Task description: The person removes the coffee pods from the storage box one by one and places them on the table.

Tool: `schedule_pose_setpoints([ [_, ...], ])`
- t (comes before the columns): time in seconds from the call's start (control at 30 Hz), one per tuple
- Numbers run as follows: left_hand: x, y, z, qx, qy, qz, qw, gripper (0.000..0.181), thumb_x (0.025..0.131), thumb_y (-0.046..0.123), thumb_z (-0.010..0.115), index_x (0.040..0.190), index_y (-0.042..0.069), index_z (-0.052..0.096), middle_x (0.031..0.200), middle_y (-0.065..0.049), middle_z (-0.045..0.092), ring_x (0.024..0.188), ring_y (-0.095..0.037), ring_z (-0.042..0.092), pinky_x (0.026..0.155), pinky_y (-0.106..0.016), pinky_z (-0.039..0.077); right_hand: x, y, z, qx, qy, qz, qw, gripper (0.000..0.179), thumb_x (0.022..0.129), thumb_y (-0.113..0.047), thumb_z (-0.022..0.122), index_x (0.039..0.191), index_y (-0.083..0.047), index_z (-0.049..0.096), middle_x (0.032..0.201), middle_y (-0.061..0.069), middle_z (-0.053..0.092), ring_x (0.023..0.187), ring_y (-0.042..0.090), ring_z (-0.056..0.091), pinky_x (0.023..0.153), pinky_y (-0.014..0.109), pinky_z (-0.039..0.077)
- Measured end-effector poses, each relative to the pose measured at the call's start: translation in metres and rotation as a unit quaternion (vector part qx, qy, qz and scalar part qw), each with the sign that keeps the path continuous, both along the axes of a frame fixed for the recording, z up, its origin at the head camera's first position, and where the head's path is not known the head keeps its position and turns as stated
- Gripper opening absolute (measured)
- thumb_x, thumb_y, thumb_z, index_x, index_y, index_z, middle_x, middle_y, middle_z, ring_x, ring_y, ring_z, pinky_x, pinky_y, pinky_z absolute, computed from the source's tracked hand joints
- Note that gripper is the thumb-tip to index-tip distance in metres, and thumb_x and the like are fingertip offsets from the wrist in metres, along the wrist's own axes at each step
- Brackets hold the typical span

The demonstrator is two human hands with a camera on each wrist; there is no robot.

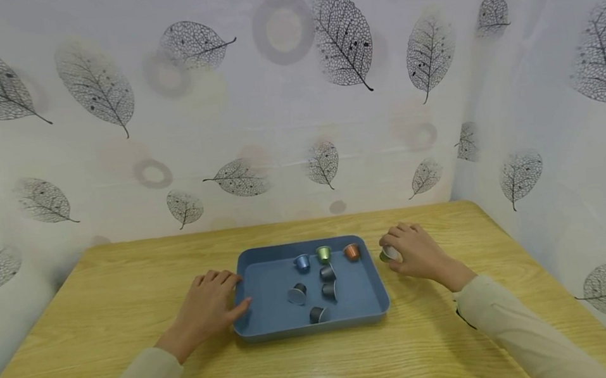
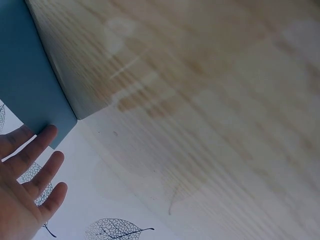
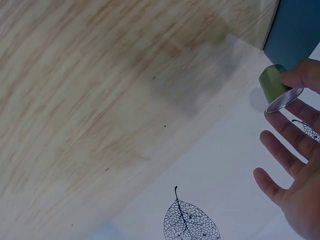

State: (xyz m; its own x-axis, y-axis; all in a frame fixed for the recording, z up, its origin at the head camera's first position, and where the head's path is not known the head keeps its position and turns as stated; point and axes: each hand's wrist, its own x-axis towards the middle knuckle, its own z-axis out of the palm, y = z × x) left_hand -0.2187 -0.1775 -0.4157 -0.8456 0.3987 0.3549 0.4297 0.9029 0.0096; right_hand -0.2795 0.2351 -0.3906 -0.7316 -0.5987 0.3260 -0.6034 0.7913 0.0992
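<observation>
My right hand (image 1: pixel 416 252) pinches a green coffee capsule (image 3: pixel 273 85) between thumb and fingertips, just outside the tray's right wall. The capsule's silver lid faces the fingers, while the ring and little fingers stretch out free. My left hand (image 1: pixel 207 305) rests at the left side of the blue tray (image 1: pixel 262 296), its fingers spread and fairly straight, fingertips against the wall (image 2: pixel 35 90) and thumb over the rim. Inside the tray lie a blue capsule (image 1: pixel 302 263), another green capsule (image 1: pixel 324 254), an orange capsule (image 1: pixel 351 252) and several dark capsules (image 1: pixel 330 291), mostly toward its right half.
The tray stands on a wooden table (image 1: pixel 163 265) whose far edge meets a pale curtain (image 1: pixel 282 121) printed with leaves. More curtain hangs along both sides. Bare wood shows to the left, right and front of the tray.
</observation>
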Motion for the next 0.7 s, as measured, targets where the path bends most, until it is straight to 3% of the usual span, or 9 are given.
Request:
schedule_pose_setpoints([
  [0.7, 0.001, 0.001, 0.001, -0.003, 0.001, 0.004, 1.0, 0.045, 0.08, 0.046, 0.062, 0.107, 0.01, 0.064, 0.108, -0.007, 0.062, 0.099, -0.027, 0.055, 0.084, -0.048, 0.043, -0.006, 0.01, -0.013, 0.017, -0.034, -0.025, 0.999, 0.031, 0.073, -0.021, 0.071, 0.102, -0.013, 0.064, 0.095, 0.003, 0.06, 0.095, 0.027, 0.052, 0.082, 0.052, 0.041],
])
